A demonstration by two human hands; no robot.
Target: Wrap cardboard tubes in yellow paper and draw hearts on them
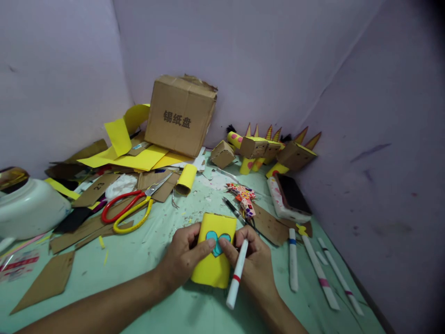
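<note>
My left hand [179, 255] is closed on the left side of a yellow paper-covered piece [211, 273], its thumb resting on a blue heart [217, 250] with a dark outline. On the other side, my right hand [257, 262] grips a white marker [233, 290] with a red band, while its thumb also presses the heart. The piece is held just above the green tabletop [146, 297]. Beyond it lie a black pen [233, 209] and a flower-patterned item [244, 197]. Several capped markers [293, 264] are to the right.
Red-and-yellow scissors [149, 202], a yellow paper tube [187, 180] and cardboard scraps lie left of centre. A cardboard box [182, 116] leans by the wall. Yellow-and-cardboard figures [297, 155] stand at the back right, near a phone [294, 194]. A white rounded vessel [31, 208] is at far left.
</note>
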